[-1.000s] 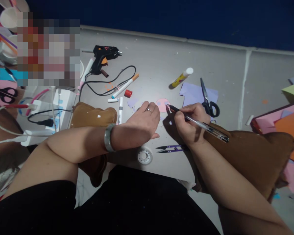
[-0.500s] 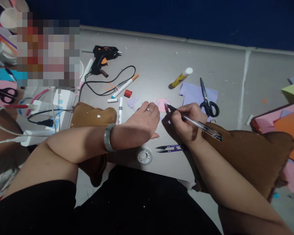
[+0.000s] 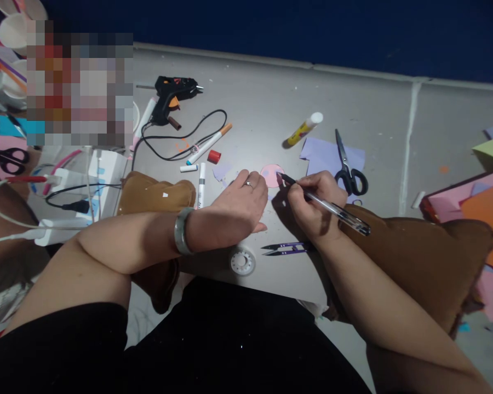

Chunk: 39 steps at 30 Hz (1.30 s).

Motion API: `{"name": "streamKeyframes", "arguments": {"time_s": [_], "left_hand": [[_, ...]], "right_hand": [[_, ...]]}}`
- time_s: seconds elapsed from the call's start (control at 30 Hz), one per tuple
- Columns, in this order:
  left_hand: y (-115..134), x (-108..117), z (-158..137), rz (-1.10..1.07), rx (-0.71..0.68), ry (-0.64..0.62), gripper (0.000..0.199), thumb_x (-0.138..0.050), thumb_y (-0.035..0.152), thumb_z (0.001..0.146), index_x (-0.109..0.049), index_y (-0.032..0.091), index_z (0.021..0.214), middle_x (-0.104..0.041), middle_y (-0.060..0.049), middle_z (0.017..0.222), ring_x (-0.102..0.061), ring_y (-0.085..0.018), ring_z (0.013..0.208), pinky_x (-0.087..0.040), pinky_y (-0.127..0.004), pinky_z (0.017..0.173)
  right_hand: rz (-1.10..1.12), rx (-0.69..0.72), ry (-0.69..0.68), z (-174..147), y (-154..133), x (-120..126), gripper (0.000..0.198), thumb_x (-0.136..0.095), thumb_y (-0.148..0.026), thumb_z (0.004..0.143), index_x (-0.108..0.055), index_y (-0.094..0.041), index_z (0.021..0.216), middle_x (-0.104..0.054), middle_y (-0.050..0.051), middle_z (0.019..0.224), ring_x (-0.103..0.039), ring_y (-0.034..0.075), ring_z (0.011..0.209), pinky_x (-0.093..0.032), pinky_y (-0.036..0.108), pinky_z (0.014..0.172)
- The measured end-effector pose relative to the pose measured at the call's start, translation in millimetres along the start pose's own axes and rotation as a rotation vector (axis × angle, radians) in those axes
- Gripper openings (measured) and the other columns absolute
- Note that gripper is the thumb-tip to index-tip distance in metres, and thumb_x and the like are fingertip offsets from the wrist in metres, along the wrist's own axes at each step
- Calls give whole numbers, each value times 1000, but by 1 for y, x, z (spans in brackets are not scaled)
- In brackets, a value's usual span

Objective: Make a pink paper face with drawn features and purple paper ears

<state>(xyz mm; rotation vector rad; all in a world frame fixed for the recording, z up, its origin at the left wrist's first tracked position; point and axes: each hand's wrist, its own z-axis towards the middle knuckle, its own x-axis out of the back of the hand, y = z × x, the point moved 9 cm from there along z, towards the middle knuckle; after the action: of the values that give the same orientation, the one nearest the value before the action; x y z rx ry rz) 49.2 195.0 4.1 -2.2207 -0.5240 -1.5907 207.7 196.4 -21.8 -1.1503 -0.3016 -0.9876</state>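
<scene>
My right hand (image 3: 312,205) grips a pen (image 3: 326,206) with its dark tip touching the edge of a small pink paper circle (image 3: 271,174) on the grey surface. My left hand (image 3: 236,210) lies palm down just left of the circle, fingers pressed on the surface beside it, with a ring on one finger and a silver bangle on the wrist. Small purple thread snips (image 3: 285,249) lie below my right hand.
Black scissors (image 3: 347,167) lie on lilac paper (image 3: 324,156) next to a glue stick (image 3: 304,129). A black glue gun (image 3: 170,93) with its cord, markers (image 3: 209,143) and a red cap (image 3: 214,156) sit at the back left. Brown cushions (image 3: 414,262) flank me; coloured paper (image 3: 472,205) lies right.
My right hand and the pen have slid slightly left, bringing the tip onto the pink circle's edge. My left hand has stayed put.
</scene>
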Motion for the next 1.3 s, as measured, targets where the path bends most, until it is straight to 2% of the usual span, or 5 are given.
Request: {"name": "streamKeyframes", "arguments": {"time_s": [0.4,0.63,0.83,0.97,1.3], "left_hand": [[0,1,-2,-5,-7,14,75,-57,53,116,-58,-8,159,-62,-35,165,-60,-42,149,-40,-51,127],[0,0,-1,-6,-4,3,74,-57,53,116,-59,-8,158,-62,-35,165,-61,-42,150,-41,-50,126],[1,0,-1,1,-10,5,78,-56,54,116,-57,-11,159,-61,-37,165,-60,-43,151,-41,-50,126],[1,0,0,4,-18,-21,80,-55,55,117,-55,-12,160,-61,-38,165,-60,-43,151,-42,-50,125],[0,1,0,-8,-7,3,73,-56,52,116,-60,-8,158,-62,-35,166,-62,-42,150,-42,-50,125]], "right_hand": [[54,-65,-96,-2,15,-7,12,-67,-36,87,-56,-30,87,-64,2,73,-64,26,67,-57,43,67],[-13,-38,-27,-2,13,-1,12,-67,-37,84,-57,-31,84,-64,2,70,-62,25,65,-56,43,64],[43,-30,11,-3,12,1,16,-66,-42,88,-55,-32,84,-66,3,72,-63,25,64,-56,43,63],[57,-43,-1,-4,12,0,20,-66,-45,88,-53,-32,83,-67,3,74,-64,26,66,-56,43,64],[59,-27,-39,-2,6,-1,12,-66,-36,85,-55,-31,85,-65,2,71,-62,25,64,-56,44,65]]}}
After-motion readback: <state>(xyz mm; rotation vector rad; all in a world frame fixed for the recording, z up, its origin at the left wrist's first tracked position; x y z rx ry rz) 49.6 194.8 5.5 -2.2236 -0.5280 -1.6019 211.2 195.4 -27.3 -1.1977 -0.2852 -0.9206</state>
